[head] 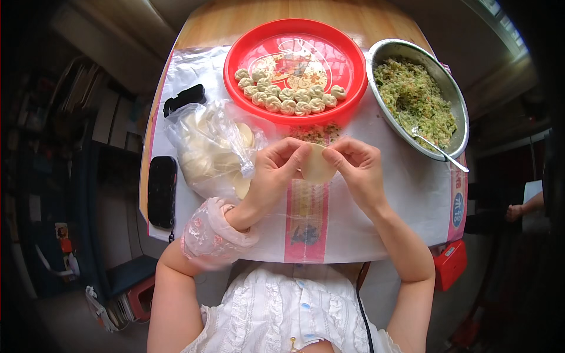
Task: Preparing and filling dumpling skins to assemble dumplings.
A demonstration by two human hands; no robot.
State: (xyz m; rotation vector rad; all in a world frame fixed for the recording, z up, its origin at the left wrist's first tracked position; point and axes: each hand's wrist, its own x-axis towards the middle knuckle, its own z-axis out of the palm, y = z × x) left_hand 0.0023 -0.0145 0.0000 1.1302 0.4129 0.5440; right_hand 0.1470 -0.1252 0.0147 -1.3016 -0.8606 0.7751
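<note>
A round dough wrapper (318, 167) is stretched flat between my two hands, above the sheet-covered table. My left hand (282, 165) pinches its left edge with thumb and fingertips, and my right hand (355, 165) pinches its upper right edge. Just beyond them, bits of chopped filling (315, 132) lie near a red round tray (295, 118). Several pleated dumplings (288, 107) sit along the tray's near side. On the left, a clear plastic bag (207, 154) holds more wrappers. A steel bowl (461, 119) of chopped vegetable filling (412, 97) stands at the right, with a metal spoon (441, 152) in it.
A black phone-like device (162, 192) lies at the table's left edge, with a black object (185, 99) beyond the bag. A woven plastic sheet (362, 234) covers much of the wooden table (220, 22). Another person's hand (514, 212) shows at far right.
</note>
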